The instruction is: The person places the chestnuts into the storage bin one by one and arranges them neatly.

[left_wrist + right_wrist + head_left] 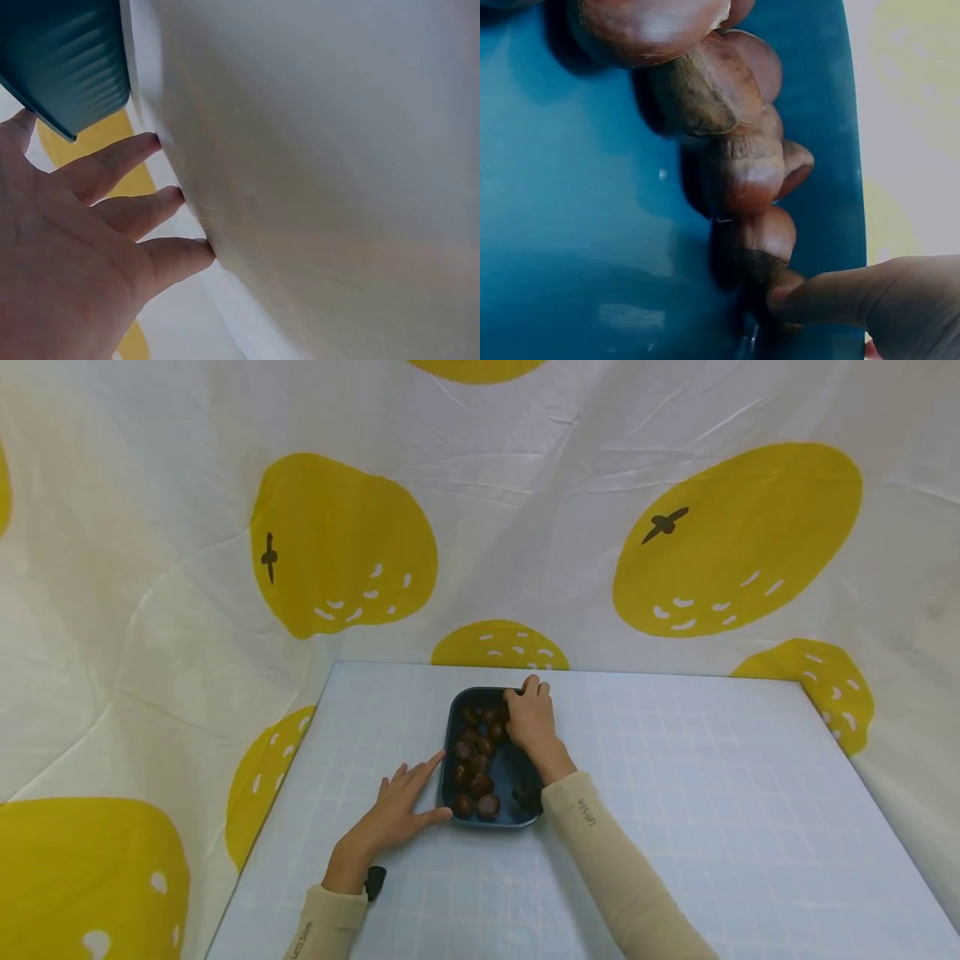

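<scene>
A dark blue tray (pixel 510 826) lies on the table with several brown chestnuts (pixel 481 785) in it, mostly along its left side and far end. My right hand (pixel 531 717) is at the tray's far right corner and grips the rim there. Its thumb (pixel 832 294) reaches down inside the wall, against or just in front of a chestnut; the other fingers are mostly hidden. On the tray's left side my left hand (pixel 396 814) lies with spread fingers, its index fingertip and thumb at the rim. Three of its fingertips (pixel 196 251) touch the table in the left wrist view.
The table (pixel 697 793) has a pale blue checked cover and extends to both sides of the tray. A white cloth (pixel 525 527) with large yellow fruit prints hangs behind it. Black wrist devices (pixel 528 797) sit at both wrists, the right one over the tray.
</scene>
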A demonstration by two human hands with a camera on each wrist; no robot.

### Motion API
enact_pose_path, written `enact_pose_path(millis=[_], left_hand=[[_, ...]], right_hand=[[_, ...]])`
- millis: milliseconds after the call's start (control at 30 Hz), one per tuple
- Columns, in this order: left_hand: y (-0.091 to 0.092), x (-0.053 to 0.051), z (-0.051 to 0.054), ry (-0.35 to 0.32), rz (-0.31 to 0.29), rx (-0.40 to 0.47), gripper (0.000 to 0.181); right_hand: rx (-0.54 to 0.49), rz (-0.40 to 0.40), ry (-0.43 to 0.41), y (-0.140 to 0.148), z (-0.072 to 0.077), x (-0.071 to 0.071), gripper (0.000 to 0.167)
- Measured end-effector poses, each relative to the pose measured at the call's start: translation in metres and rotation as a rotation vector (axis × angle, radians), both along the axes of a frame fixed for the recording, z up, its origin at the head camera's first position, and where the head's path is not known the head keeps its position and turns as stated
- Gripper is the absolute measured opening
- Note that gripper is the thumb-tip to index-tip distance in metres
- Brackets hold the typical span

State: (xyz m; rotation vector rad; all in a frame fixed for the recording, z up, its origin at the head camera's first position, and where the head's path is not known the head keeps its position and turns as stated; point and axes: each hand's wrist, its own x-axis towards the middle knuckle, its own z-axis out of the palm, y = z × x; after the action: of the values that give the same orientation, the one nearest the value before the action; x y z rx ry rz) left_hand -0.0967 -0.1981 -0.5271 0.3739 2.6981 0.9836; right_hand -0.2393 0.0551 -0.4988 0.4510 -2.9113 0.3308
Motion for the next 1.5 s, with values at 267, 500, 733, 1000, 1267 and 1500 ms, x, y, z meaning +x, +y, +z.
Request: enact_pose_path(millis=[267,500,733,1000,1267,1500], left_hand=[[0.002,0.0,-0.002,0.007,-0.003,-0.001,0.094],[0.003,0.001,0.001,0.005,0.001,-0.011,0.093],[0.001,0.002,0.007,0.03,-0.009,-0.013,0.095],[0.001,0.002,0.014,0.069,-0.012,0.018,0.095],[0.003,0.003,0.017,0.081,0.042,0.018,0.089],[0.004,0.004,0.022,0.137,0.081,0.015,0.081]], right_hand=[[-0.121,-0.009,-0.045,0.003,0.001,0.001,0.032],[-0.394,0.041,-0.158,0.015,0.028,0.007,0.028],[-0.556,0.092,-0.176,0.035,0.042,0.013,0.028],[-0.631,0.067,-0.121,0.055,0.04,0.026,0.025],[-0.66,0.049,-0.089,0.069,0.037,0.04,0.025],[-0.669,0.023,-0.059,0.081,0.035,0.053,0.022]])
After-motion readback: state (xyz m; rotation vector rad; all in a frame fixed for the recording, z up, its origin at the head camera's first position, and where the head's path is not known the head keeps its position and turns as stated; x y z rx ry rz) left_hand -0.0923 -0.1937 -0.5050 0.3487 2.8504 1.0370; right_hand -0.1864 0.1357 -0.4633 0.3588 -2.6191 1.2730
